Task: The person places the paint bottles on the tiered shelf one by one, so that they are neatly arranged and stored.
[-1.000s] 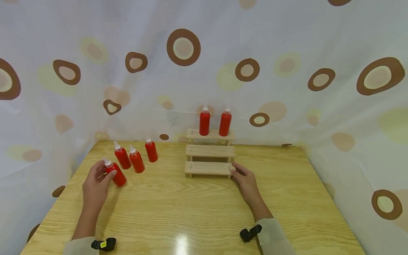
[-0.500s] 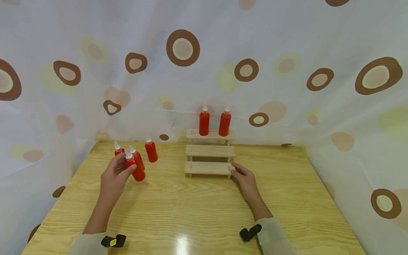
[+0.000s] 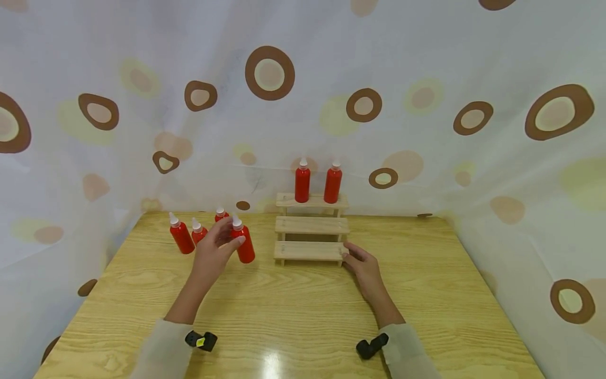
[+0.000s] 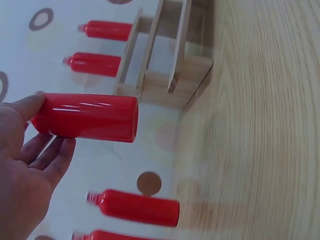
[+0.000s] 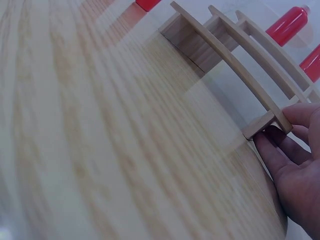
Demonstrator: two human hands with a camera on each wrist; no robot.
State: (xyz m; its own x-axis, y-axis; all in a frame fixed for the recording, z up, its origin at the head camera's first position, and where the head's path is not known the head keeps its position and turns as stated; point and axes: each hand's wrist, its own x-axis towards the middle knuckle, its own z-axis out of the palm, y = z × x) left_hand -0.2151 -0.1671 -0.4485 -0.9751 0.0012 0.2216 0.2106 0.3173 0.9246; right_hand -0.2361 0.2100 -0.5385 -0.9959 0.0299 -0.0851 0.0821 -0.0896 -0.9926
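Note:
My left hand (image 3: 214, 253) grips a red squeeze bottle (image 3: 244, 246) with a white pointed cap between thumb and fingers. In the left wrist view that bottle (image 4: 95, 116) is off the table, its base facing the wooden rack (image 4: 172, 75). My right hand (image 3: 366, 269) holds the right end of the lowest step of the three-step wooden rack (image 3: 310, 251). The right wrist view has its fingers (image 5: 270, 150) at that step's end. Two red bottles (image 3: 302, 185) (image 3: 333, 186) stand upright on the rack's top step.
Left of the rack, more red bottles stand on the wooden table (image 3: 303, 316): one at the far left (image 3: 182, 237), and two partly hidden behind my left hand, one nearer (image 3: 199, 234) and one farther (image 3: 220, 215). A patterned white curtain (image 3: 426, 52) surrounds the table's back and sides.
My left hand has carried its bottle rightward, from the left side of the standing bottles past them toward the rack. My right hand has stayed at the rack's lowest step.

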